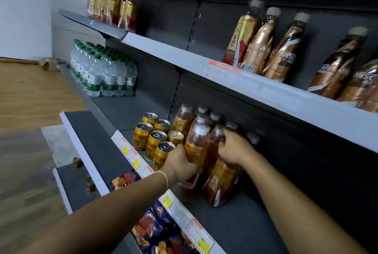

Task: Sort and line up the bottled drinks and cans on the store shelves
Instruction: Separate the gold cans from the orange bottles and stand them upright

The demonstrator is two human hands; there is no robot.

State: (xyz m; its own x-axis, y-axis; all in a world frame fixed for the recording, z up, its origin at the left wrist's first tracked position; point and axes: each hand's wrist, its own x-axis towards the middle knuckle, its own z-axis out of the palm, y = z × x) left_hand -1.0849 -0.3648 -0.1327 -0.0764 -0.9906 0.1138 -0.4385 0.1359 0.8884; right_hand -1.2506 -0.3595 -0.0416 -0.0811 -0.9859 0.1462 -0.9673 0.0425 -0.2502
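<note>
Saw left grip [180,161] wrapped round the lower body of the front amber bottle [196,147], fingers curled tight against it. Noted thin bracelet [166,179] on that wrist. Saw right grip [235,148] curled over the shoulder of the second amber bottle [215,143], just right of the first and touching it. Could not tell whether either bottle was off the shelf, bases hidden.

Found both on the middle shelf [245,223], at the front of a cluster of white-capped amber bottles [184,119] running back toward the rear panel. Saw one labelled bottle [222,184], red and gold wrap, standing nearest the camera below the right wrist, leaning slightly.

Counted six gold cans [156,141] just left of the cluster, upright, in two rough rows, nearest one touching the left grip. Saw green-capped water bottles [102,73] packed further left on the same shelf, well apart from the cans.

Noted copper coffee bottles [286,53] on the upper shelf [266,90], with a gold-red bottle [241,36] beside them. Saw price tags [131,149] on the middle shelf's rail, snack bags [155,225] on the shelf below, wooden floor [30,94] far left.
</note>
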